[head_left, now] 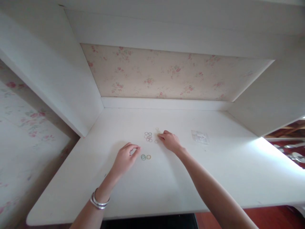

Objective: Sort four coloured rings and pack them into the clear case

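Small thin rings, looking like elastic bands, lie on the white desk. Several pale and pinkish ones form a loose cluster (148, 137) in the middle. Nearer to me are overlapping green rings (143, 157) with a yellowish ring (149, 156) beside them. My left hand (125, 156) hovers left of these, thumb and forefinger pinched together; anything between them is too small to make out. My right hand (170, 140) reaches down right of the cluster, fingertips closed at the desk surface. Its fingers hide what they touch. Single pale rings lie just beyond (157, 128) and just below its fingertips.
A clear plastic bag (200, 137) lies on the desk (214, 178) to the right. White side panels and an overhead board frame the desk, with floral wallpaper (152, 74) behind. A small dark object (105, 175) lies left of my left forearm.
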The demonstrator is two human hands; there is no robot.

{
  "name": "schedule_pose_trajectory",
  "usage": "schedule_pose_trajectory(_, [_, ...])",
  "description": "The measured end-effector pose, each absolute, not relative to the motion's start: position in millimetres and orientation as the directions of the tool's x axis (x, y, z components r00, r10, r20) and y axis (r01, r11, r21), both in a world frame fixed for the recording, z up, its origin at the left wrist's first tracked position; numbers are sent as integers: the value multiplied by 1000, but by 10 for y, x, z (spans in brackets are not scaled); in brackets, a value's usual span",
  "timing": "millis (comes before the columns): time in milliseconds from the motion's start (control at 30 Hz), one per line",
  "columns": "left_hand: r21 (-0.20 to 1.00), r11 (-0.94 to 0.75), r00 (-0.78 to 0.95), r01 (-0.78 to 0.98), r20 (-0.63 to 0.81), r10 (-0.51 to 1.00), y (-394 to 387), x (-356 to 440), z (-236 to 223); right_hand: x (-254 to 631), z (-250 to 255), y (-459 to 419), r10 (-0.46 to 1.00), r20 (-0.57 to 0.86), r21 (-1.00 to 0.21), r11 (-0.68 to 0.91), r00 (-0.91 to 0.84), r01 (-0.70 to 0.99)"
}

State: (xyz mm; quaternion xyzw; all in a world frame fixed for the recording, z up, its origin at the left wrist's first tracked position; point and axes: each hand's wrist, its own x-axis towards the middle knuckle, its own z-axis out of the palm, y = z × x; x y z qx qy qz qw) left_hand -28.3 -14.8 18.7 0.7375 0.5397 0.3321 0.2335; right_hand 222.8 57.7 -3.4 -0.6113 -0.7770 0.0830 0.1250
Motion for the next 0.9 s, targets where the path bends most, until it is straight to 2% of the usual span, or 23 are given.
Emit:
schedule_pose_trajectory(100, [746, -245, 109, 619, 228, 968, -113, -385, 180, 2220, -12, 645, 965, 88, -263, 261, -246, 929])
schedule_pose_trajectory(267, [826, -198, 115, 528, 162, 980, -102, -409, 158, 2188, 37, 645, 964, 113, -275, 264, -241, 924])
schedule_pose_trajectory(433, [862, -127, 83, 490, 99, 992, -105, -416, 166, 2050, 3, 278, 962, 216, -491, 254, -166, 833])
schedule_pose_trajectory(567, [854, -132, 88, 504, 101, 991, -102, -418, 159, 1870, -94, -180, 946, 200, -593, 323, -253, 738])
schedule_pose_trajectory(900, [819, -175, 123, 546, 128, 984, -82, -428, 101, 1786, -183, -405, 876, 252, -437, 481, -410, 760])
